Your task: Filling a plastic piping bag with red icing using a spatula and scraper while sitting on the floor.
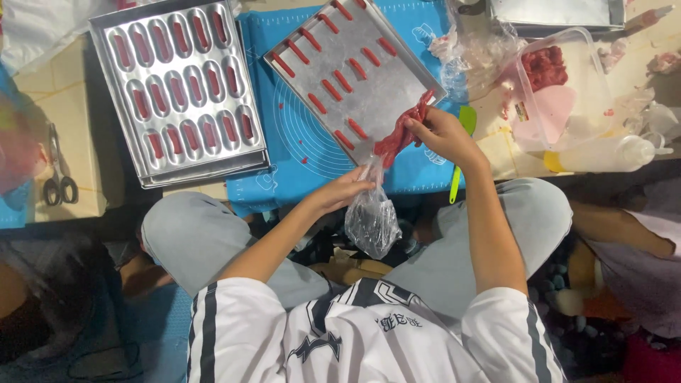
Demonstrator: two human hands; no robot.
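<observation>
Seen from above, a seated person in pale grey trousers and a white shirt with black stripes works over a low table. The right hand (441,133), just right of the frame's centre, has its fingers pinched together on the upper end of a piping bag (403,133) filled with soft, dark red paste. The bag is a crumpled, elongated shape; its long axis runs diagonally from upper right down to lower left, with the lower end pointing toward the left hand (347,190). That hand's fingers are closed together, gripping the top of a thin, wrinkled clear plastic bag (372,220) that hangs down between the knees.

Just above the hands, a flat, matte metal baking sheet (383,78) lies tilted on a blue silicone mat (298,142) printed with circles. The sheet carries rows of short red piped sticks (330,89). In the upper left, a shiny metal mould tray (152,167) has rows of oval wells, each holding a red strip.

At upper right, a clear plastic tub (567,124) holds red paste and a pink scraper. A green spatula (461,152) lies beside the right wrist. Scissors (58,170) rest at far left.
</observation>
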